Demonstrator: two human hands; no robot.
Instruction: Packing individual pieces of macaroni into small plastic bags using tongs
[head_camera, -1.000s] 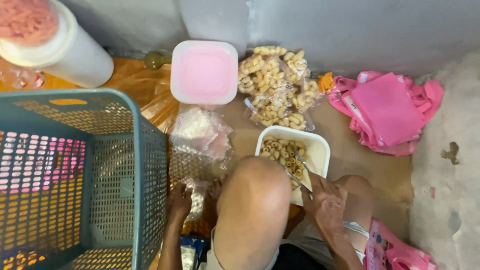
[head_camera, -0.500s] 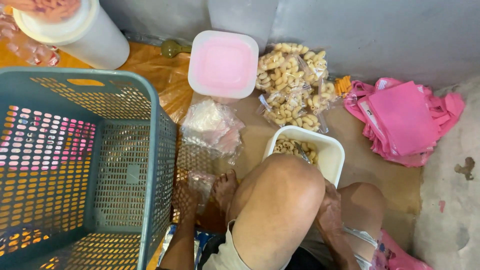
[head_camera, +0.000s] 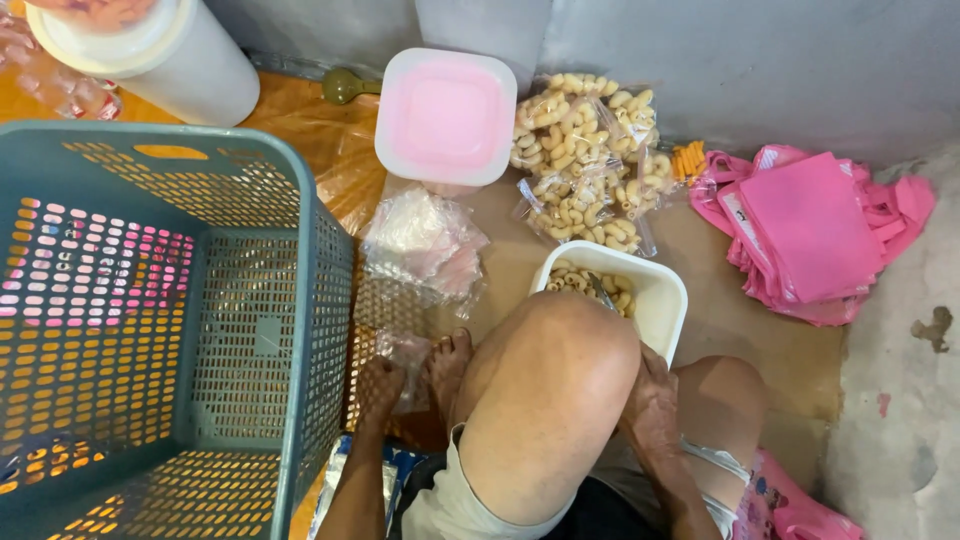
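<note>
Head view, landmark = white tub (head_camera: 660, 300) of ring-shaped snacks.

Right hand (head_camera: 650, 405) is resting just below the tub's near edge, tucked between the two bent knees. Its fingers are curling downward and the raised knee is hiding most of them, so can't tell how closed they are or whether they're gripping anything. A thin metal utensil (head_camera: 600, 292) is poking out of the snacks inside the tub.

Left hand (head_camera: 378, 385) is sitting well left of the tub, on the floor, touching a small clear plastic bag (head_camera: 405, 352). Its fingers are bending loosely over the bag; a firm grip isn't showing. A bare foot is lying just beside that hand.

Pile of empty clear bags (head_camera: 420, 245) is lying left of the tub. Filled snack bags (head_camera: 590, 160) are stacking up behind the tub. Pink-lidded square container (head_camera: 447, 115) is sitting behind-left of it. Teal mesh basket (head_camera: 300, 300) is standing far left. Pink cloth bags (head_camera: 810, 235) are lying to the tub's right.
</note>
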